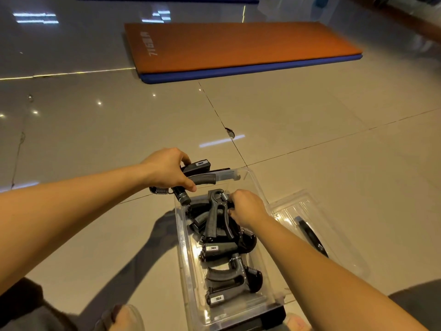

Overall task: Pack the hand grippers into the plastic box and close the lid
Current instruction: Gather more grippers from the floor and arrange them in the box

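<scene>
The clear plastic box (185,237) sits on the tiled floor (310,130) between the person's knees, and it is already well filled. Several black hand grippers lie inside it: two near the close end (235,278), one flat in the middle (219,249), and a loose heap toward the far end.

The right hand (248,209) reaches into the box with its fingers closed on the upright gripper (216,216) at the top of that heap, apparently settling it into place. The left hand (167,169) hovers over the far left corner of the box, fingers wrapped around what looks like two more grippers (199,173); the exact count is hard to tell, since they overlap and the hand covers part of them.

The lid (310,211) lies open on the floor just to the right of the box, untouched.

So the packing seems mostly done. What is left, by my reading, is to lay in the bundle from the left hand, flatten the heap so nothing stands above the rim, then fit the lid.
</scene>
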{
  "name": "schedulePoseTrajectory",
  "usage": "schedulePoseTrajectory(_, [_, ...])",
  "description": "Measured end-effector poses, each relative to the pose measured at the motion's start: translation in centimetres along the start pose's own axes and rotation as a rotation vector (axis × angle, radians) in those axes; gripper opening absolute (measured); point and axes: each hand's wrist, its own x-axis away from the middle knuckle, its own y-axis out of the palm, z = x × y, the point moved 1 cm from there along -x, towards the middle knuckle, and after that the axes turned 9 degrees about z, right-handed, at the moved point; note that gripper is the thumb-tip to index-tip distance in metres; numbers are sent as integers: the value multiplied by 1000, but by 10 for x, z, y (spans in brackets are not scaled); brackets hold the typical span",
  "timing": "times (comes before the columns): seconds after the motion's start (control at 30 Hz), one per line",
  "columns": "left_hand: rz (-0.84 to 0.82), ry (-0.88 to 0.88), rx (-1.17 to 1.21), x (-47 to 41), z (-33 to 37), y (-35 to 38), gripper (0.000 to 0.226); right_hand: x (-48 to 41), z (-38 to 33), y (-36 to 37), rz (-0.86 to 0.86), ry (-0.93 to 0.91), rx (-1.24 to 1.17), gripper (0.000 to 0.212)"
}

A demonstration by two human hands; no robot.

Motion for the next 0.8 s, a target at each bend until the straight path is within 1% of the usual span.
schedulePoseTrajectory(0.13, [-5, 7, 2, -1, 1, 1, 71, 2, 1, 2, -14, -14, 24, 26])
schedulePoseTrajectory(0.3, [-10, 11, -2, -2, 1, 3, 71, 2, 4, 10, 21, -40, 63, 27])
schedulePoseTrajectory(0.47, [0, 17, -7, -2, 2, 2, 71, 7, 5, 18, 59, -71, 63, 34])
schedulePoseTrajectory(0.53, [12, 24, -12, -3, 4, 1, 72, 12, 4, 23, 98, -25, -9, 25])
schedulePoseTrajectory(0.6, [17, 28, -10, -4, 6, 0, 74, 19, 2, 27, 147, 61, -136, 16])
schedulePoseTrajectory(0.7, [17, 33, 0, -4, 8, 0, 74, 29, -2, 36, 193, 179, -299, 11])
schedulePoseTrajectory(0.8, [14, 33, -2, -4, 7, 1, 74, 37, -8, 44, 264, 289, -398, 9])
